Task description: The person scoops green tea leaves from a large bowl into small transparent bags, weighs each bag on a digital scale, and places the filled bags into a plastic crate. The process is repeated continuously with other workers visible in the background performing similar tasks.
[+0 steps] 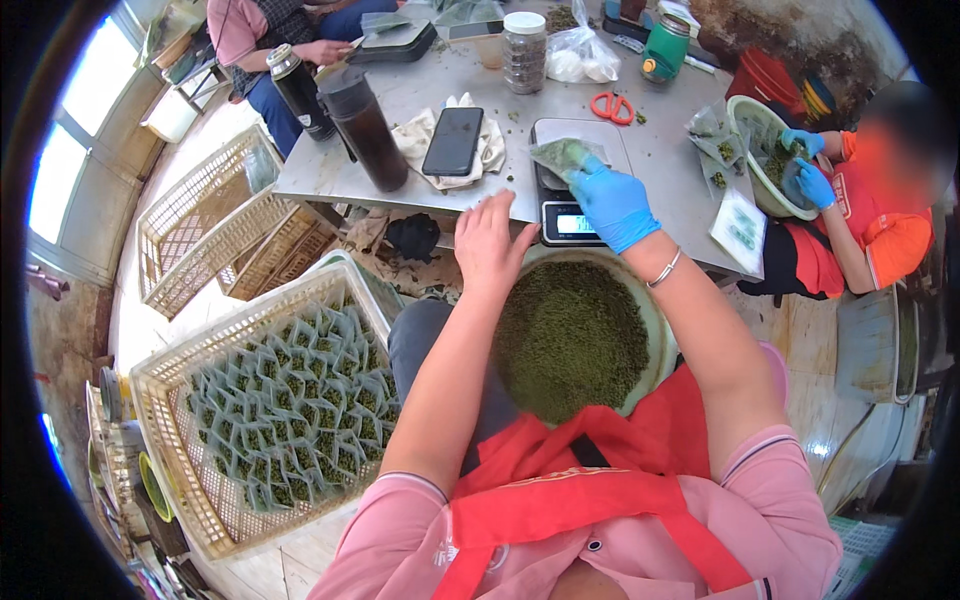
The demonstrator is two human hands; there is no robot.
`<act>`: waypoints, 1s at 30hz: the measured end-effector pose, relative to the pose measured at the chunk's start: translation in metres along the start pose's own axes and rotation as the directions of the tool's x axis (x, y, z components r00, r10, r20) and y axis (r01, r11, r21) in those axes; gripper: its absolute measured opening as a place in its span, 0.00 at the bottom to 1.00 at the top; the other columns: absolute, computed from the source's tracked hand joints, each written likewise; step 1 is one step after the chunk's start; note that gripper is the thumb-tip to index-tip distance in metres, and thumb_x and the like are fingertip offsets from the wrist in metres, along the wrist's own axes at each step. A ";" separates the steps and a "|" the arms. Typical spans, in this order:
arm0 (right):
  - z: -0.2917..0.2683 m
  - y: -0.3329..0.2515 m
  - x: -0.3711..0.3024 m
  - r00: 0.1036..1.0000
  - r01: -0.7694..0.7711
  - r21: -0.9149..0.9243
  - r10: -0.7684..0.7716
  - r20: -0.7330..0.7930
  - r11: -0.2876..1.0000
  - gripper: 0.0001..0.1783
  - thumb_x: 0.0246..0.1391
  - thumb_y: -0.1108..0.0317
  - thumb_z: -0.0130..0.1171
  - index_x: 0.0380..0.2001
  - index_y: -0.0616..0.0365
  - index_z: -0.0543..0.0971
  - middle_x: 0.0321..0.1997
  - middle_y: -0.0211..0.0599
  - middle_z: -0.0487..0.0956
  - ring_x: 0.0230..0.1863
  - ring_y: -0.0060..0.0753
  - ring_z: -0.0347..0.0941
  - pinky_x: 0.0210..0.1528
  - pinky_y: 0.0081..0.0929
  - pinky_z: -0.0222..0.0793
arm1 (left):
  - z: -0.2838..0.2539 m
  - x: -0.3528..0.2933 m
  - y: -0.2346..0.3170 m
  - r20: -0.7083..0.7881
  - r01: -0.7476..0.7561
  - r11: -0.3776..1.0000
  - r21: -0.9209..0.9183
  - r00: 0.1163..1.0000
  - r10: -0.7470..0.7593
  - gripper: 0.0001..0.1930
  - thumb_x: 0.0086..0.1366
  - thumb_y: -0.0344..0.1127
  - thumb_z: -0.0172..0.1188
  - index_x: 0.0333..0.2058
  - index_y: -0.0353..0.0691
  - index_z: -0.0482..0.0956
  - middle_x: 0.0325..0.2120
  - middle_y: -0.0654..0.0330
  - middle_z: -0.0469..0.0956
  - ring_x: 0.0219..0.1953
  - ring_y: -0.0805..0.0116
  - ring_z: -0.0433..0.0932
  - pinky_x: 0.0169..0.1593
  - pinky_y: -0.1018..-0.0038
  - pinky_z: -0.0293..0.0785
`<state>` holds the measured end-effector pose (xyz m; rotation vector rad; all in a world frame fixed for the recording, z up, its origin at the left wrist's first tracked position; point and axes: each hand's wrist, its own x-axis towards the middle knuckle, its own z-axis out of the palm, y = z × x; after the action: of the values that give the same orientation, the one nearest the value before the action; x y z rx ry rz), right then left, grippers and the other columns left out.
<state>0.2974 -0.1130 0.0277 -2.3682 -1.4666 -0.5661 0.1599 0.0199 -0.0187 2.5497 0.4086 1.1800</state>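
My right hand (612, 203), in a blue glove, grips a clear plastic bag (566, 157) with something green in it, over the pan of a digital scale (610, 140). The scale's lit display (570, 226) faces me at the table edge. My left hand (492, 245) is bare and holds nothing, its fingers stretched out in front of the table edge. Below, between my forearms, a large round tub (655, 345) holds a heap of small green granules (573, 340). To my left, a cream plastic crate (165, 430) is packed with rows of filled clear bags (290, 410).
On the metal table (470, 80) stand a dark bottle (362, 130), a thermos (298, 92), a phone (454, 141) on cloth, red scissors (612, 108) and a jar (524, 55). At right, a gloved co-worker (870, 190) handles a basin (745, 110). Another person (262, 40) sits far left.
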 end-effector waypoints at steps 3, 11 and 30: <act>-0.021 -0.043 0.008 0.977 0.168 -0.035 -0.162 0.139 0.985 0.13 0.41 0.73 0.54 0.34 0.49 0.77 0.43 0.33 0.75 0.24 0.42 0.75 0.26 0.35 0.72 | 0.008 0.004 -0.011 -0.024 0.045 0.997 0.067 0.999 -0.043 0.22 0.48 0.44 0.65 0.42 0.44 0.72 0.22 0.55 0.76 0.29 0.57 0.76 0.33 0.64 0.71; 0.003 -0.069 -0.011 0.985 0.022 0.086 -0.037 0.169 0.996 0.07 0.48 0.71 0.48 0.31 0.55 0.74 0.34 0.39 0.75 0.26 0.42 0.75 0.25 0.36 0.70 | 0.003 -0.010 -0.010 0.191 0.101 0.994 0.039 0.976 -0.107 0.18 0.44 0.40 0.63 0.35 0.43 0.70 0.21 0.55 0.75 0.25 0.54 0.76 0.27 0.61 0.70; -0.055 -0.006 -0.003 0.873 -0.458 0.859 0.296 0.387 0.229 0.20 0.46 0.71 0.56 0.46 0.53 0.76 0.42 0.39 0.77 0.36 0.26 0.74 0.41 0.26 0.71 | -0.001 -0.002 0.002 0.356 0.462 0.884 0.074 0.816 -0.456 0.29 0.47 0.49 0.66 0.48 0.49 0.71 0.26 0.54 0.79 0.32 0.53 0.78 0.33 0.63 0.72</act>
<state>0.2810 -0.1374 0.0747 -1.6117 -0.7476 0.5389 0.1582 0.0179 -0.0183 2.3814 0.8556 0.5167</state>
